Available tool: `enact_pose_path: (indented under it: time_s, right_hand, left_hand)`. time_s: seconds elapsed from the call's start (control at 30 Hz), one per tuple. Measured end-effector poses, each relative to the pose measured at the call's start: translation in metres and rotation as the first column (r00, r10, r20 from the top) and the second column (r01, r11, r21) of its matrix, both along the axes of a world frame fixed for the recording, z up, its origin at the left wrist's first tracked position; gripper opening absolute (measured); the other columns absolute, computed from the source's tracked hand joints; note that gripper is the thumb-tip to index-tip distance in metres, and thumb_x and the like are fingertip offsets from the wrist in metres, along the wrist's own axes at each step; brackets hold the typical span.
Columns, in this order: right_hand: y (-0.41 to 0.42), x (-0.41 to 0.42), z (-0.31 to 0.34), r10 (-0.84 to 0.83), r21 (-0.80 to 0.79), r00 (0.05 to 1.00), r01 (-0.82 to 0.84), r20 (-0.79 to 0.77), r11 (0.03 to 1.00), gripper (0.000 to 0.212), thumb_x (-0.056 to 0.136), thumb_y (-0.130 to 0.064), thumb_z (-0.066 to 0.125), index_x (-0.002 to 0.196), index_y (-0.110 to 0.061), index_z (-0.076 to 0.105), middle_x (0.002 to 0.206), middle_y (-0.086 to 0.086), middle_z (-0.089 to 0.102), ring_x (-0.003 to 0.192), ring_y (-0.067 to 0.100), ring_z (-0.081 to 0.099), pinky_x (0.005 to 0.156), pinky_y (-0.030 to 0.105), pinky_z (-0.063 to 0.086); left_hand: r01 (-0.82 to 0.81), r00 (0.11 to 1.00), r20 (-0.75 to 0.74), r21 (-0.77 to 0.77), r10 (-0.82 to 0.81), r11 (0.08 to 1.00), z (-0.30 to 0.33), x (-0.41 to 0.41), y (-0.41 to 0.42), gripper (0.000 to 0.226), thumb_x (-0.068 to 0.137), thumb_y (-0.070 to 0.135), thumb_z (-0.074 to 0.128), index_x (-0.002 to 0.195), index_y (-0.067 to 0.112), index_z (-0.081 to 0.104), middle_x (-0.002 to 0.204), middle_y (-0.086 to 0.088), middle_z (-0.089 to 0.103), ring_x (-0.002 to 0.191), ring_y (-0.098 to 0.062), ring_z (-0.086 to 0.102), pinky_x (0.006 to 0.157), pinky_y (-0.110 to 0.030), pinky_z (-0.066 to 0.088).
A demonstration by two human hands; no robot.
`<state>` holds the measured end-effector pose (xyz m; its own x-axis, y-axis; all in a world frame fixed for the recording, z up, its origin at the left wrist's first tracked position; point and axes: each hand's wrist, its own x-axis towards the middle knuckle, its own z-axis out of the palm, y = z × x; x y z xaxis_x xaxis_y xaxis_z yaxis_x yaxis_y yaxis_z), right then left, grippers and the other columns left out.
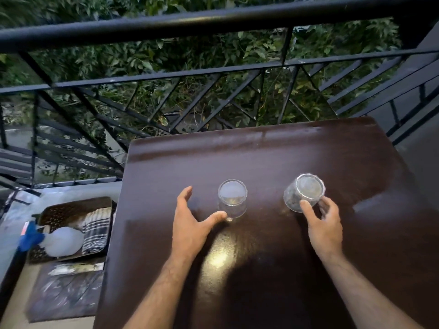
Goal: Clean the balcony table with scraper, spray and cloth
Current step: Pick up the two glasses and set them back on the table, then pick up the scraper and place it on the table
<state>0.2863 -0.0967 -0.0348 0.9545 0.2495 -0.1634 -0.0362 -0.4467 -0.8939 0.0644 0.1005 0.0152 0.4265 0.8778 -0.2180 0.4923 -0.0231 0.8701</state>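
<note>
The dark brown balcony table (273,157) fills the right and middle of the head view. Two clear glasses are on it. My left hand (192,222) is spread open beside the left glass (232,199), thumb touching its base, fingers apart from its side. My right hand (324,224) grips the right glass (303,192), which is tilted away from me. Below the table on the left, a brown perforated basket (59,212) holds a white spray bottle (63,241) with a blue trigger and a striped cloth (96,230). No scraper shows.
A black metal railing (213,70) runs along the far side and right side of the table, with green foliage behind it. A grey mat (64,293) lies on the floor under the basket, left of the table.
</note>
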Motion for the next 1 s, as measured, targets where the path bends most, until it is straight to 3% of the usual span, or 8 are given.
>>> enact_pose_path:
  time_s: [0.1, 0.2, 0.33, 0.53, 0.67, 0.77, 0.83, 1.0]
  right_hand:
    - [-0.005, -0.03, -0.01, -0.217, -0.04, 0.975, 0.218, 0.041, 0.975, 0.068, 0.076, -0.067, 0.057, 0.118, -0.014, 0.059, 0.12, 0.007, 0.065, 0.115, 0.024, 0.06, 0.102, 0.039, 0.044]
    - [0.003, -0.073, -0.01, -0.275, -0.088, 0.936, 0.3, 0.218, 0.95, 0.05, 0.086, -0.056, 0.049, 0.094, -0.009, 0.061, 0.095, 0.013, 0.065, 0.098, 0.035, 0.056, 0.093, 0.046, 0.042]
    - [0.044, -0.135, 0.0, -0.001, -0.093, 0.967, 0.026, 0.255, 0.995, 0.035, 0.086, -0.049, 0.046, 0.083, -0.016, 0.058, 0.087, -0.002, 0.056, 0.089, 0.027, 0.053, 0.08, 0.031, 0.036]
    - [0.139, -0.23, 0.02, 0.246, 0.041, 0.939, -0.263, 0.241, 0.964, 0.024, 0.086, -0.045, 0.051, 0.081, -0.023, 0.06, 0.085, -0.011, 0.058, 0.084, 0.016, 0.056, 0.075, 0.011, 0.035]
    - [0.201, -0.303, 0.028, 0.337, 0.1, 0.907, -0.371, 0.253, 0.923, 0.022, 0.087, -0.04, 0.053, 0.084, -0.021, 0.064, 0.084, -0.012, 0.057, 0.079, 0.016, 0.058, 0.077, 0.022, 0.044]
    - [0.239, -0.353, 0.026, 0.426, 0.117, 0.865, -0.468, 0.265, 0.876, 0.022, 0.088, -0.036, 0.054, 0.09, -0.021, 0.071, 0.085, -0.013, 0.062, 0.079, 0.004, 0.057, 0.076, 0.006, 0.039]
    - [0.26, -0.383, 0.017, 0.488, 0.121, 0.84, -0.524, 0.238, 0.843, 0.023, 0.086, -0.028, 0.055, 0.095, -0.021, 0.075, 0.09, -0.012, 0.069, 0.082, 0.001, 0.061, 0.078, 0.006, 0.042]
    - [0.292, -0.443, -0.02, 0.581, 0.056, 0.807, -0.589, 0.105, 0.806, 0.036, 0.077, -0.008, 0.049, 0.096, -0.018, 0.078, 0.096, -0.01, 0.073, 0.093, 0.001, 0.064, 0.09, 0.008, 0.045]
  left_hand:
    - [-0.039, 0.999, -0.024, -0.013, 0.038, 0.999, -0.001, -0.028, 0.006, 0.093, 0.069, 0.043, 0.089, 0.146, 0.026, 0.04, 0.15, 0.011, 0.047, 0.139, -0.005, 0.042, 0.114, -0.026, 0.033]
    - [-0.06, 0.997, -0.057, -0.007, 0.059, 0.998, -0.005, -0.064, 0.011, 0.076, 0.079, 0.039, 0.082, 0.144, 0.025, 0.046, 0.143, 0.014, 0.051, 0.135, -0.004, 0.045, 0.111, -0.025, 0.035]
    - [-0.148, 0.986, -0.063, 0.051, 0.151, 0.988, -0.016, -0.121, 0.023, 0.047, 0.096, 0.024, 0.065, 0.14, 0.022, 0.049, 0.141, 0.005, 0.056, 0.134, -0.013, 0.05, 0.115, -0.037, 0.039]
    - [-0.306, 0.948, -0.056, 0.099, 0.312, 0.947, -0.024, -0.21, 0.054, 0.04, 0.101, 0.015, 0.054, 0.141, 0.018, 0.048, 0.138, 0.001, 0.057, 0.13, -0.017, 0.053, 0.114, -0.043, 0.041]
    - [-0.434, 0.897, -0.051, 0.089, 0.439, 0.896, -0.035, -0.273, 0.08, 0.038, 0.099, 0.021, 0.052, 0.137, 0.023, 0.05, 0.135, -0.002, 0.058, 0.129, -0.019, 0.054, 0.113, -0.043, 0.042]
    - [-0.497, 0.861, -0.088, 0.057, 0.5, 0.866, -0.048, -0.315, 0.098, 0.039, 0.1, 0.015, 0.055, 0.138, 0.02, 0.05, 0.136, -0.006, 0.059, 0.129, -0.021, 0.054, 0.114, -0.042, 0.041]
    - [-0.535, 0.842, -0.086, 0.009, 0.533, 0.845, -0.055, -0.339, 0.108, 0.04, 0.096, 0.023, 0.058, 0.135, 0.025, 0.05, 0.134, -0.003, 0.06, 0.126, -0.02, 0.057, 0.112, -0.048, 0.044]
    - [-0.54, 0.842, -0.065, -0.095, 0.536, 0.837, -0.08, -0.377, 0.132, 0.042, 0.099, 0.013, 0.058, 0.137, 0.025, 0.047, 0.13, 0.006, 0.055, 0.125, -0.014, 0.053, 0.114, -0.046, 0.042]
